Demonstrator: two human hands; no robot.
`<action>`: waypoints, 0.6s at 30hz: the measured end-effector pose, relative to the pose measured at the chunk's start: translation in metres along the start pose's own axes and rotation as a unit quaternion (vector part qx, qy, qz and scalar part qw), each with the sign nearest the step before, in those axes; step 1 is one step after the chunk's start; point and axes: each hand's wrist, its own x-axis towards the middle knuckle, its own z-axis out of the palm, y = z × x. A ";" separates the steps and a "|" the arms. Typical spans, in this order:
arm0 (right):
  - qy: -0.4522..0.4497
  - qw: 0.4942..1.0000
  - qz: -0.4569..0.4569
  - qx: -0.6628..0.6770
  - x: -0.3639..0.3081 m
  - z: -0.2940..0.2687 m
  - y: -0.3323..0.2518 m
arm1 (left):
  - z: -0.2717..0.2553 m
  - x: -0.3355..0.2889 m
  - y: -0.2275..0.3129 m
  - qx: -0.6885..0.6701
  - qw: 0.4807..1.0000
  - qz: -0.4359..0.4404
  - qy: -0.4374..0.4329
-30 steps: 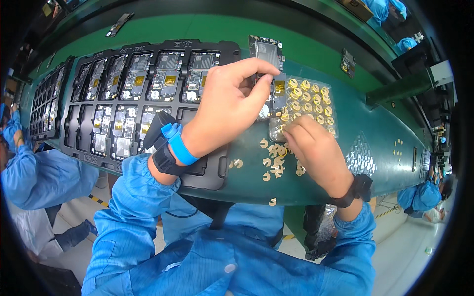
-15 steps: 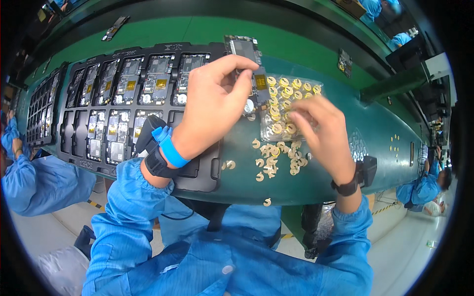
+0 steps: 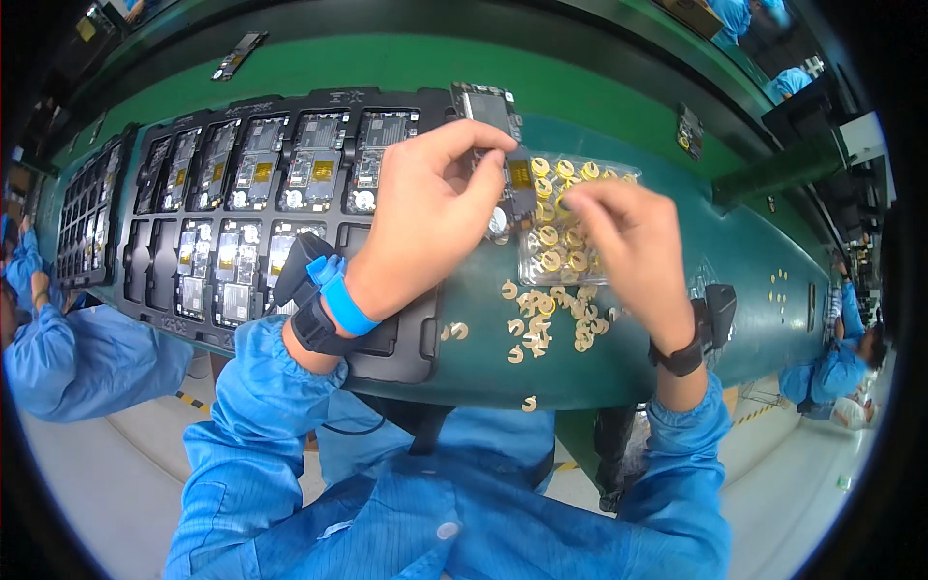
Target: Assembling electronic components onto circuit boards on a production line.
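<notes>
Left hand (image 3: pixel 425 217) grips a small dark circuit board (image 3: pixel 503 145), thumb and fingers pinched on its edges, holding it raised over the right end of the black tray (image 3: pixel 406 338) and just beside the clear blister sheet (image 3: pixel 570 261). Board has a dark top section and a gold patch lower down, partly hidden by the fingers. Left wrist wears a blue wristband (image 3: pixel 340 295) and a black strap with a dark block on it. Right hand (image 3: pixel 628 246) is over the blister sheet, fingers curled and fingertips pinched together near the board's lower end; cannot tell if a part is between them, too small. Blister sheet lies on the green tabletop (image 3: pixel 677 319), holds rows of round gold parts (image 3: pixel 549 235). Loose gold ring-shaped pieces (image 3: pixel 541 314) are scattered on the tabletop just below the sheet, one (image 3: pixel 529 403) near the front edge. Right wrist has a black band (image 3: pixel 681 358) with a dark unit by it. Black tray is long, two rows of pockets, most filled with similar boards (image 3: pixel 314 164); pockets nearest the left forearm look unfilled. Second black tray (image 3: pixel 82 217) sits further left. Small dark component (image 3: pixel 688 130) lies on the tabletop far right, a dark strip (image 3: pixel 237 55) at the far left. Both arms in blue sleeves (image 3: pixel 261 425). Other people in blue coats at the left (image 3: pixel 77 358) and right (image 3: pixel 836 372) edges.
</notes>
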 end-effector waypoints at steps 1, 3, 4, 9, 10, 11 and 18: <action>0.002 1.000 -0.002 0.000 0.004 0.000 0.001 | 0.001 0.000 0.002 -0.005 1.000 -0.001 -0.019; 0.023 0.953 0.088 0.289 0.014 0.000 0.003 | 0.003 -0.003 0.006 -0.013 0.999 -0.001 -0.029; 0.024 0.941 0.080 0.329 0.017 0.001 -0.001 | 0.003 -0.004 0.007 -0.020 0.999 0.021 -0.041; 0.050 0.920 0.064 0.384 0.021 0.019 -0.007 | 0.001 -0.003 0.014 -0.006 0.995 0.063 -0.074; 0.043 0.932 0.034 0.359 0.020 0.022 -0.006 | 0.005 -0.004 0.012 -0.030 0.995 0.069 -0.058; 0.036 0.942 0.003 0.333 0.019 0.023 -0.005 | 0.005 -0.004 0.009 -0.028 0.996 0.069 -0.057; 0.015 0.953 -0.055 0.298 0.017 0.017 -0.008 | 0.004 -0.002 0.006 0.006 0.992 0.117 -0.039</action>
